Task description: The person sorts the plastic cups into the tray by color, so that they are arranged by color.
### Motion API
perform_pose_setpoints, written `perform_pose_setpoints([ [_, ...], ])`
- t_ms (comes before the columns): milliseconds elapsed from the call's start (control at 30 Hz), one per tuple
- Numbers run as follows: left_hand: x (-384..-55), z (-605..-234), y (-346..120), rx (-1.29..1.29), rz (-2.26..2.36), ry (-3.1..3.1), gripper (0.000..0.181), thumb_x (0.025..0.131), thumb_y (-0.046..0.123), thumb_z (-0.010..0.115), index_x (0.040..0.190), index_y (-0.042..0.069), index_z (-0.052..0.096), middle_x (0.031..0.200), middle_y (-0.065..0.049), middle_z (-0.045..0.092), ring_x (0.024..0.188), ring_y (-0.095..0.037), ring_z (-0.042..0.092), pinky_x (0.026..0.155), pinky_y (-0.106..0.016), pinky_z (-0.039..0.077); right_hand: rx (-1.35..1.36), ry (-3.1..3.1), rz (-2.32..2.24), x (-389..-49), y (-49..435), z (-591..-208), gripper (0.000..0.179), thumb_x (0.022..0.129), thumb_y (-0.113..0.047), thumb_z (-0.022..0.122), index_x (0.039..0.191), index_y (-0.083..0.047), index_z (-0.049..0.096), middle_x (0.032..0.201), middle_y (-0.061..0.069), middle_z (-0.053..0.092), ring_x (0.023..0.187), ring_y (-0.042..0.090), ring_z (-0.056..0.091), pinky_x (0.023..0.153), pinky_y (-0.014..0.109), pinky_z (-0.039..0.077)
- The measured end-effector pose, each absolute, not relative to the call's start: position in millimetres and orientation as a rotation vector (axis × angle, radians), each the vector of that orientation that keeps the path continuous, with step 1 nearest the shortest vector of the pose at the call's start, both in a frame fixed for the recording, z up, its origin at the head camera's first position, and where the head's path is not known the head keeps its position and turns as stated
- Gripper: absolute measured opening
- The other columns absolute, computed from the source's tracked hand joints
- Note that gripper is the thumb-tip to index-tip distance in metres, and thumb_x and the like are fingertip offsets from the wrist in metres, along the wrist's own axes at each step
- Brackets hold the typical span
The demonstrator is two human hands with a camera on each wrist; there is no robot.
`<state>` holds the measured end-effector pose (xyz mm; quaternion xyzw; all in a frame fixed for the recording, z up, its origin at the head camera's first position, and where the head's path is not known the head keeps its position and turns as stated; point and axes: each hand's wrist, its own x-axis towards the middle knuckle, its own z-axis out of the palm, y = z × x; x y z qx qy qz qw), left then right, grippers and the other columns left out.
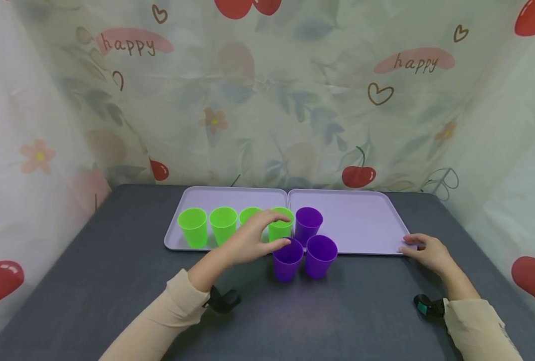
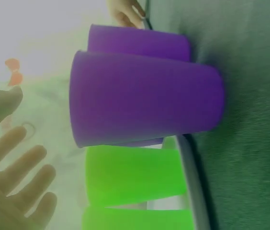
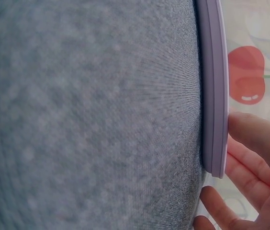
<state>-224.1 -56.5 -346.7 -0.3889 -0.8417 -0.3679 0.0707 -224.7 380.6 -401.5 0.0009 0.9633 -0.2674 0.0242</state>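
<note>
My left hand (image 1: 253, 240) hovers with spread fingers over the row of green cups, its thumb close to the rim of a purple cup (image 1: 287, 265). In the left wrist view that hand (image 2: 15, 177) is apart from the purple cups (image 2: 144, 96). Another purple cup (image 1: 320, 263) stands upright beside the first on the table, and a third (image 1: 307, 223) is on the right tray (image 1: 353, 215). Several green cups (image 1: 193, 230) stand upright on the left tray, one partly hidden by my hand. My right hand (image 1: 429, 253) holds the front right corner of the right tray, thumb at its rim (image 3: 216, 96).
The left tray (image 1: 235, 195) and right tray lie side by side at the back of the dark table (image 1: 330, 316). A patterned curtain (image 1: 272, 100) hangs behind and on both sides. Some thin cords (image 1: 445, 180) show near the back right corner.
</note>
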Motion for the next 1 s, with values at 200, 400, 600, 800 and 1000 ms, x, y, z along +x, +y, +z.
perform_pose_setpoints([
  [200, -211, -356, -67, -1.120, -1.114, -2.590, 0.045, 0.083, 0.026, 0.069, 0.122, 0.007, 0.056, 0.122, -0.008, 0.061, 0.113, -0.027, 0.056, 0.098, -0.040, 0.045, 0.004, 2.990, -0.835, -225, 381, -402, 0.051, 0.088, -0.029, 0.064, 0.118, 0.011, 0.055, 0.116, 0.033, 0.057, 0.104, 0.044, 0.057, 0.077, 0.041, 0.051],
  [400, -202, -365, -76, -1.058, -1.145, -2.617, 0.051, 0.083, 0.028, 0.070, 0.127, 0.011, 0.053, 0.123, -0.003, 0.058, 0.108, -0.020, 0.055, 0.094, -0.040, 0.046, 0.034, 3.004, -0.858, -227, 383, -407, 0.052, 0.084, -0.032, 0.067, 0.115, 0.009, 0.057, 0.112, 0.030, 0.059, 0.100, 0.041, 0.059, 0.075, 0.040, 0.051],
  [600, -198, -379, -80, -1.021, -1.229, -2.629, 0.054, 0.083, 0.028, 0.070, 0.127, 0.005, 0.052, 0.125, -0.010, 0.058, 0.112, -0.026, 0.056, 0.097, -0.044, 0.045, 0.005, 2.998, -0.852, -225, 382, -404, 0.050, 0.086, -0.029, 0.065, 0.116, 0.011, 0.056, 0.115, 0.033, 0.057, 0.102, 0.044, 0.058, 0.073, 0.037, 0.050],
  [800, -194, -393, -77, -1.021, -1.347, -2.639, 0.057, 0.083, 0.028, 0.070, 0.131, 0.007, 0.048, 0.128, -0.009, 0.055, 0.115, -0.024, 0.056, 0.099, -0.041, 0.044, 0.021, 2.985, -0.839, -225, 381, -404, 0.050, 0.088, -0.029, 0.064, 0.118, 0.010, 0.055, 0.117, 0.033, 0.056, 0.105, 0.045, 0.057, 0.077, 0.041, 0.051],
  [1000, -194, -401, -67, -0.988, -1.435, -2.626, 0.066, 0.080, 0.028, 0.073, 0.134, 0.005, 0.043, 0.127, -0.010, 0.054, 0.114, -0.023, 0.057, 0.100, -0.038, 0.045, 0.021, 2.981, -0.850, -224, 382, -404, 0.051, 0.088, -0.030, 0.064, 0.118, 0.010, 0.055, 0.117, 0.033, 0.056, 0.105, 0.046, 0.056, 0.079, 0.046, 0.050],
])
